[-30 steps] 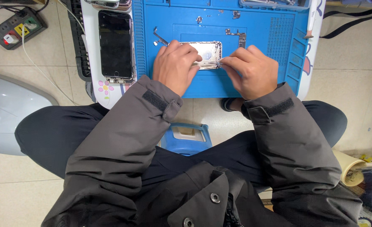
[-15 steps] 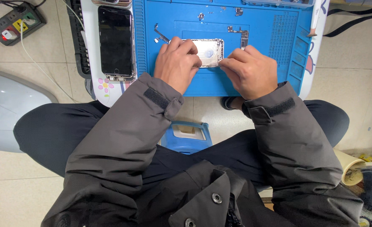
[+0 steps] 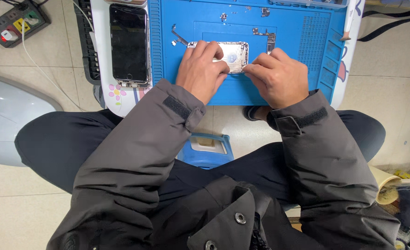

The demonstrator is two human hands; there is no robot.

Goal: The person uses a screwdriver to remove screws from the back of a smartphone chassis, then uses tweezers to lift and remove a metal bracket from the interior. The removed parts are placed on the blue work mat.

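Blue mat (image 3: 279, 55): both hands (image 3: 242, 71) curled on phone shell (image 3: 233, 54).

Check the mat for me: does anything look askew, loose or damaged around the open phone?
Nothing looks damaged. Both hands, left hand and right hand, rest on the opened phone housing, which lies square on the blue mat. Small removed parts lie scattered above it. The black phone lies flat, apart.

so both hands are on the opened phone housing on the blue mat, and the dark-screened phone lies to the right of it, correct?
Not quite. In the head view the dark-screened phone lies to the left of the opened phone housing, off the blue mat. The left hand and right hand are both on the housing.
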